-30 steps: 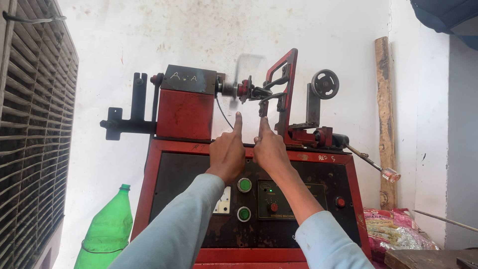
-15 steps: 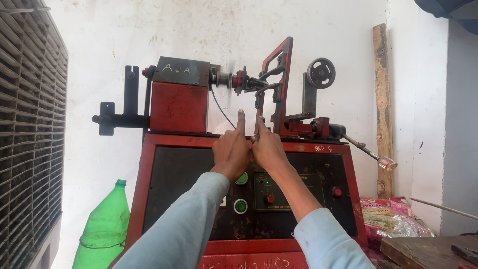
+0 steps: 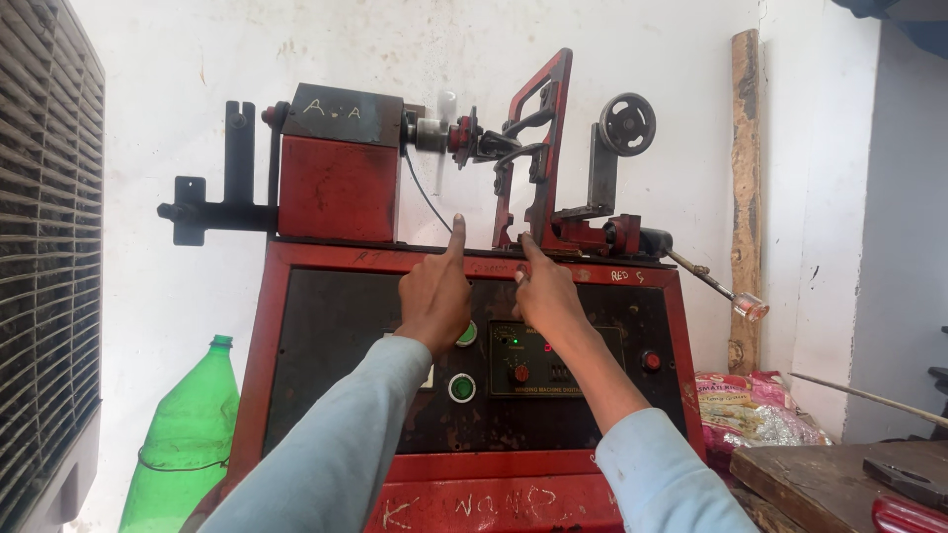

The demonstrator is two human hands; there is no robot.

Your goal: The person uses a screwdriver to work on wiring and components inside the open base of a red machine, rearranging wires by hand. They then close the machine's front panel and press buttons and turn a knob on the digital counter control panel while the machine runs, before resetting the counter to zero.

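Note:
A red winding machine stands against a white wall, with a black control panel and green round buttons. On top sit a red motor box, a spindle, a red upright frame and a black handwheel. My left hand is raised before the machine's top edge, index finger pointing up below the spindle. My right hand is beside it, index finger reaching the base of the red frame. Whether a thin wire runs between the fingers, I cannot tell.
A green plastic bottle stands at the machine's lower left, next to a louvred cooler. A wooden post leans on the wall to the right. Below it lie a printed sack and a wooden bench holding dark tools.
Both hands have dropped slightly from the spindle toward the machine's top edge and spread a little apart. The view has shifted, with the machine now larger in the frame.

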